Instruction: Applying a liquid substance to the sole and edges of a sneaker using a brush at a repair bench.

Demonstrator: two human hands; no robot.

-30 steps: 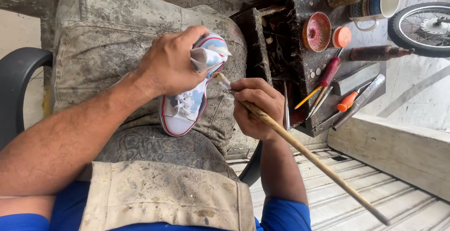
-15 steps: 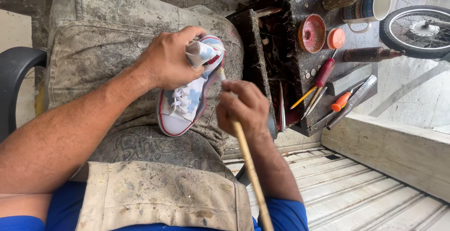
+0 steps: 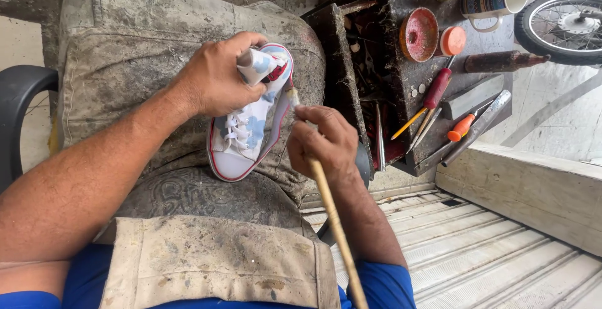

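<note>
canvas, white with pale blue patches and a red line along the sole: this is the small sneaker (image 3: 248,130) that the left hand (image 3: 216,80) holds. its fingers (image 3: 246,44) are curled tight over the heel end and press the soft upper inward, so the cloth folds under them. the right hand (image 3: 326,143) has its fingers (image 3: 313,116) closed around a long wooden stick (image 3: 335,227), the tip touching the sole edge near the heel. the shoe rests on the lap, on a dirty grey apron (image 3: 157,46). i judge it light and soft in the upper, stiffer at the rubber sole (the better place to grip it), and not fragile. beside the knee stands a dark bench (image 3: 376,52) with a red-handled screwdriver (image 3: 433,93), an orange-handled one (image 3: 461,127) and a round red tin (image 3: 418,34).
</note>
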